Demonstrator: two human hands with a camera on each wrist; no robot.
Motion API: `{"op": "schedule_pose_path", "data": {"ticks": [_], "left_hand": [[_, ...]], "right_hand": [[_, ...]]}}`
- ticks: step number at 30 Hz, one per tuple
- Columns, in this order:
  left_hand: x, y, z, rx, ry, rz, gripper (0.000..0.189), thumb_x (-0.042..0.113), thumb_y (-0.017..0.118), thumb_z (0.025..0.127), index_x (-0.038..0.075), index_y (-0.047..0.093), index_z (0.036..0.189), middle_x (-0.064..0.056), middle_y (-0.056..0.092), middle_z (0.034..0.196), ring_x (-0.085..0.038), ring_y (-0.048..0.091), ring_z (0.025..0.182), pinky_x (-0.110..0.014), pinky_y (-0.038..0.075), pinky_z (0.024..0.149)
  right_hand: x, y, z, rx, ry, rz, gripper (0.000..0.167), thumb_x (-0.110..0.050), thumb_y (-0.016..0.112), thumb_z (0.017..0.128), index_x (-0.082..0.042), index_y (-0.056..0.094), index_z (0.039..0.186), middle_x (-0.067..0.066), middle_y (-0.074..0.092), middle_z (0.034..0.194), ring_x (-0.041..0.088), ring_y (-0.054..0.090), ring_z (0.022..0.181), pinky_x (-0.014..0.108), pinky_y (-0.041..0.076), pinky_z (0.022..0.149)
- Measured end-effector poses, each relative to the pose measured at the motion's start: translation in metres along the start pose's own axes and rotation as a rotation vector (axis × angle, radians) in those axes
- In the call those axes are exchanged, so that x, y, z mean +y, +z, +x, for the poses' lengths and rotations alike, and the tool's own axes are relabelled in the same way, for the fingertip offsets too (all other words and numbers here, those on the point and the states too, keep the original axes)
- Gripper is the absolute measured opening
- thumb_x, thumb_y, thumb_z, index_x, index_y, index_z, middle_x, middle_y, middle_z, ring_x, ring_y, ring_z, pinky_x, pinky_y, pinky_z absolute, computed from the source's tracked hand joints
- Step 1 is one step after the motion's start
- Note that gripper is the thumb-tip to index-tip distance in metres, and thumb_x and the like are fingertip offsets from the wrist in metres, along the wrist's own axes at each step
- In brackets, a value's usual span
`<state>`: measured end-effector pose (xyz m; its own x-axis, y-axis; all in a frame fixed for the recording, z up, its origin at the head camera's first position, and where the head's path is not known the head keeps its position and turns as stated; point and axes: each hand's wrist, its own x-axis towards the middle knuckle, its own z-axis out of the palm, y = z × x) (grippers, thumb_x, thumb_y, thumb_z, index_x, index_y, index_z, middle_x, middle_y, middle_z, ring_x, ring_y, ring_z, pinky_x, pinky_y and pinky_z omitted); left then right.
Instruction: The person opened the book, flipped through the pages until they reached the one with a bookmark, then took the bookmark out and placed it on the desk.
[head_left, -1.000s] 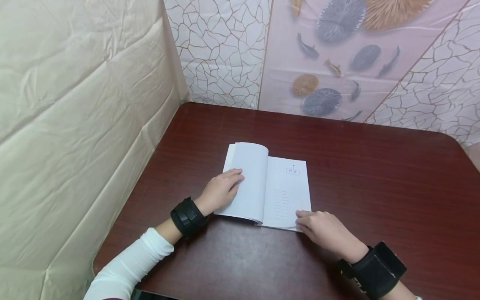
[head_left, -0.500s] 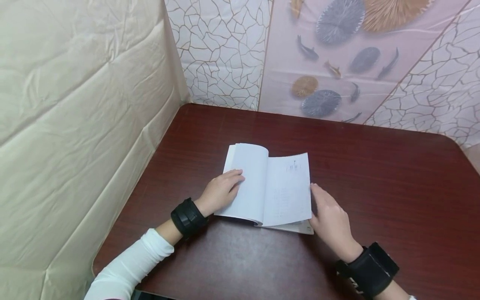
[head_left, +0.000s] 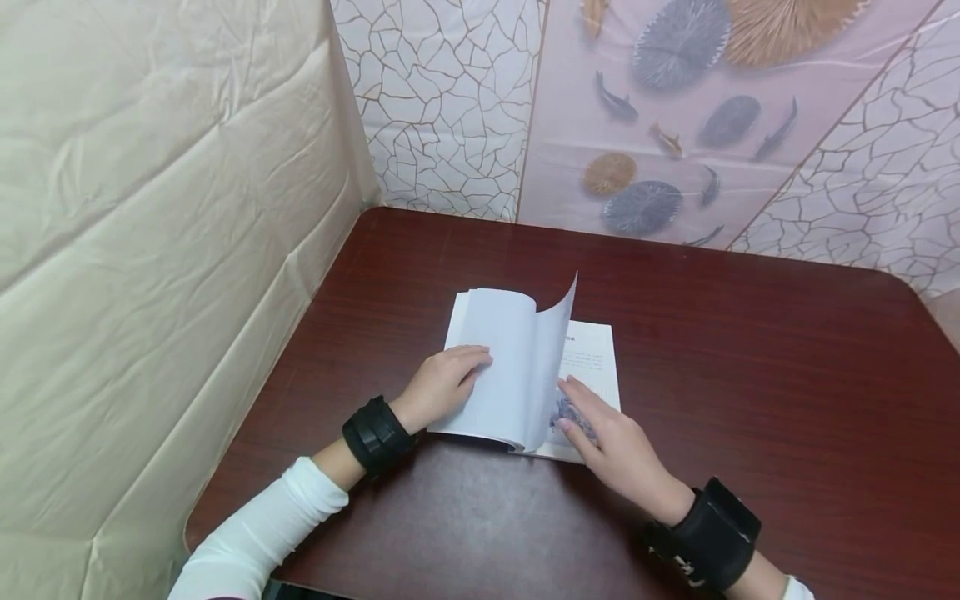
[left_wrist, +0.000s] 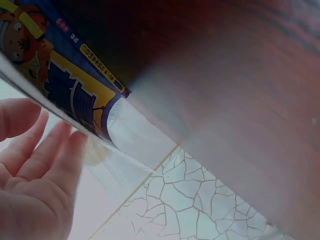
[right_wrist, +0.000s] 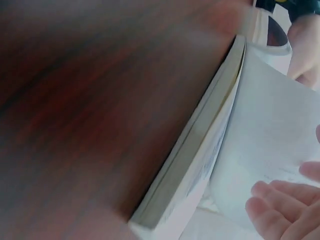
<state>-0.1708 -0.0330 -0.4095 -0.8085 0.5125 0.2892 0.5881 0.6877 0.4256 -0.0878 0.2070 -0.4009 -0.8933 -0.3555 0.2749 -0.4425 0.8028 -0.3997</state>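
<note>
An open book (head_left: 592, 342) lies on the dark red table. My left hand (head_left: 448, 379) rests on its curved left-hand pages, fingers fairly straight. In the left wrist view the book's colourful cover (left_wrist: 75, 85) shows beneath those pages. One leaf (head_left: 555, 350) stands raised mid-turn, curling up from the spine. My right hand (head_left: 618, 442) is at the right of this leaf, over the right-hand page with print and a bluish picture, its fingers extended. The right wrist view shows the right-hand fingers (right_wrist: 280, 207) against the raised leaf and the book's thick page block (right_wrist: 195, 135).
The wooden table (head_left: 750, 375) extends around the book. A cream cloth (head_left: 165, 250) hangs along the left side, and a patterned curtain (head_left: 450, 108) hangs behind. Black bands (head_left: 378, 433) are strapped on both wrists.
The right hand has moved from the book's lower right corner up and then leftward. A right-hand leaf has lifted and swung left, uncovering a page with a picture. The left hand stays in place.
</note>
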Motion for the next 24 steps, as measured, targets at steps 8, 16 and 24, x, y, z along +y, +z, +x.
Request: {"op": "schedule_pose_path", "data": {"ticks": [8, 16, 24], "left_hand": [[-0.001, 0.000, 0.000, 0.055, 0.003, -0.105, 0.025, 0.021, 0.049, 0.090, 0.010, 0.065, 0.106, -0.004, 0.064, 0.108, -0.015, 0.058, 0.104, -0.030, 0.044, 0.090], [-0.001, -0.005, 0.001, 0.026, -0.148, -0.368, 0.039, 0.028, 0.039, 0.094, 0.008, 0.046, 0.127, -0.011, 0.065, 0.103, -0.018, 0.060, 0.096, -0.035, 0.047, 0.082], [-0.002, -0.005, 0.001, 0.009, -0.176, -0.323, 0.060, 0.014, 0.056, 0.083, 0.005, 0.029, 0.136, -0.015, 0.063, 0.106, -0.020, 0.060, 0.092, -0.035, 0.047, 0.076]], "right_hand": [[-0.012, 0.010, 0.005, -0.105, -0.055, -0.021, 0.048, -0.029, 0.055, 0.087, -0.019, 0.042, 0.132, 0.006, 0.038, 0.139, 0.022, 0.046, 0.120, 0.039, 0.045, 0.086], [-0.016, 0.017, 0.008, -0.143, -0.146, -0.065, 0.048, -0.029, 0.057, 0.085, -0.020, 0.045, 0.130, 0.006, 0.037, 0.140, 0.020, 0.044, 0.122, 0.037, 0.044, 0.088], [-0.018, 0.016, 0.008, -0.195, -0.203, -0.097, 0.047, -0.030, 0.060, 0.083, -0.019, 0.049, 0.127, 0.007, 0.039, 0.138, 0.021, 0.048, 0.118, 0.036, 0.046, 0.087]]}}
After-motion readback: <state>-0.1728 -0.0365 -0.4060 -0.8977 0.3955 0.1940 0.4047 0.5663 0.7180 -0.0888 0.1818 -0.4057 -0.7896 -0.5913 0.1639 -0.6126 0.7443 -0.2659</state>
